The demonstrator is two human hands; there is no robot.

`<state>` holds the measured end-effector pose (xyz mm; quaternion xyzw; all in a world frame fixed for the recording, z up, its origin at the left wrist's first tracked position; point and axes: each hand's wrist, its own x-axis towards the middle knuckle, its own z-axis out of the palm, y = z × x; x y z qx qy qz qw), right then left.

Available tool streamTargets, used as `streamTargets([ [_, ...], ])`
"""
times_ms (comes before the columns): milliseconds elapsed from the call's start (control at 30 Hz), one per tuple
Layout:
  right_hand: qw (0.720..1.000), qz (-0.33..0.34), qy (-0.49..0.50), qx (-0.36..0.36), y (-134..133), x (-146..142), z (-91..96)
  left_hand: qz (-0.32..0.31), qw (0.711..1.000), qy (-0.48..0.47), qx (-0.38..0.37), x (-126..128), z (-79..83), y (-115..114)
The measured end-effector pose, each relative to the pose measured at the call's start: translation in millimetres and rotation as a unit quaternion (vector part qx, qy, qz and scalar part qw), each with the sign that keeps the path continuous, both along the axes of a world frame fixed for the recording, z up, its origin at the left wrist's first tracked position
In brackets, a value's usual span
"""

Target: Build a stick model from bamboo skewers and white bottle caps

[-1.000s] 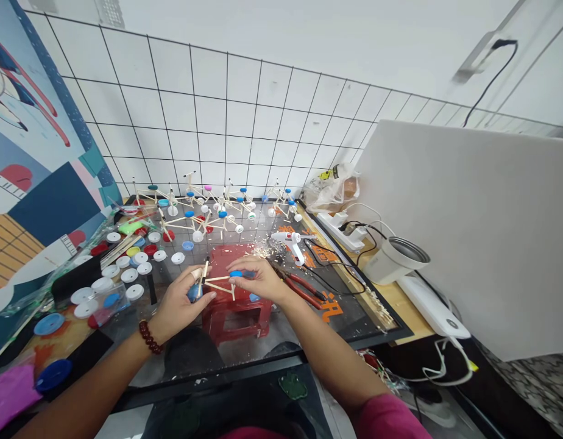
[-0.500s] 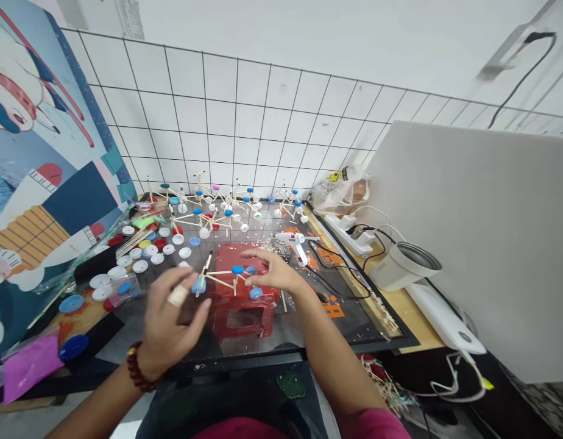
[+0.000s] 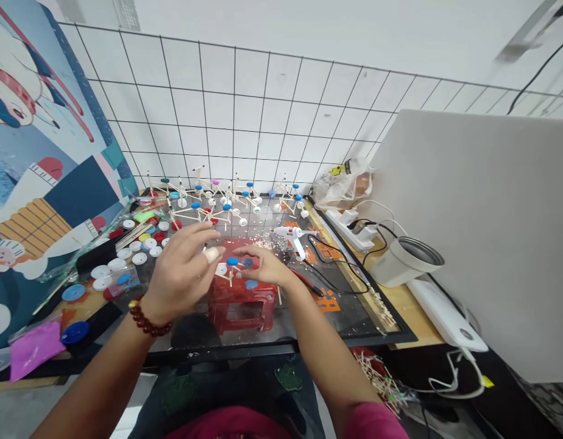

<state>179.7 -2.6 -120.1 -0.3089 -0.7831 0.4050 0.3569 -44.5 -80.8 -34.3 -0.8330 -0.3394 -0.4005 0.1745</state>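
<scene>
Stick-and-cap model [image 3: 233, 268]: thin wooden sticks joined with blue and white bottle caps, lying on the glass bench [image 3: 345, 311] directly above the red stool [image 3: 240, 302] seen through the glass. Right hand [image 3: 263, 268]: fingers loosely spread, fingertips touching the model. Left hand [image 3: 183, 274]: open, hovering just left of the model, holding nothing. Glue gun [image 3: 293, 235]: beyond the stool, to its right. Loose caps [image 3: 126, 256]: left of the stool.
</scene>
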Motion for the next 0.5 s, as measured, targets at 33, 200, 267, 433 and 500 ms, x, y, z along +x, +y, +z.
streamTargets([
  [33,1.0,0.0,0.001,0.0,-0.1,-0.7,-0.3,0.004,0.999,0.028,-0.047,-1.2,7.1,3.3],
  [200,1.0,0.01,0.007,0.026,-2.2,-4.5,1.5,0.04,0.959,0.197,-0.201,6.5,17.8,27.0],
  [267,0.999,0.008,0.01,0.037,-3.4,-5.8,2.8,0.072,0.949,0.224,-0.209,13.7,13.5,32.9],
  [433,0.999,0.004,0.009,0.042,-4.5,-7.3,4.2,0.096,0.936,0.258,-0.217,24.8,1.6,36.3],
  [500,0.999,0.008,0.01,0.038,-4.2,-7.2,4.5,0.088,0.938,0.255,-0.216,25.8,-0.5,36.1],
])
